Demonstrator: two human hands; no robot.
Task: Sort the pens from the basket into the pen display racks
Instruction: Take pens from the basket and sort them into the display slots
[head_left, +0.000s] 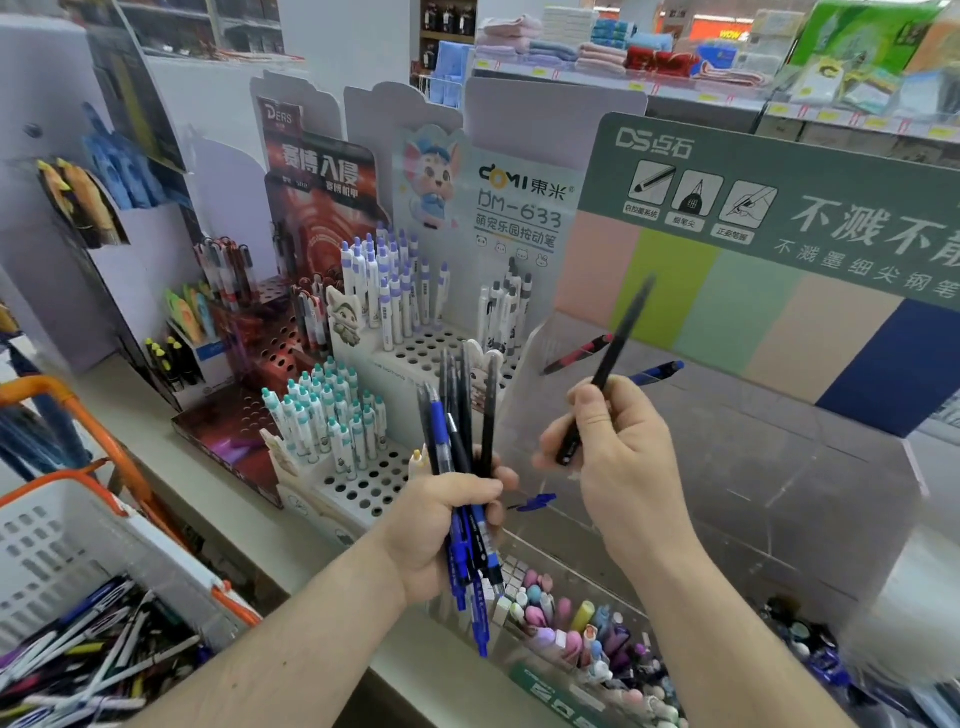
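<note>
My left hand (441, 525) grips a bundle of black and blue pens (460, 415), tips pointing up and down through the fist. My right hand (618, 457) holds a single black pen (615, 353) tilted up to the right, blurred at its top. Both hands hover in front of a clear acrylic display rack (727, 467) with a green header, where a red-black pen (576, 355) and a blue pen (657, 371) rest. The white basket (78, 535) with orange handles sits at the lower left, holding several mixed pens (88, 654).
A white perforated rack (374, 483) with teal-capped and purple-capped pens stands left of the hands. A dark red rack (249, 353) sits further left. A clear box of pastel erasers and pens (571, 629) lies under my wrists. Shelves of towels run along the back.
</note>
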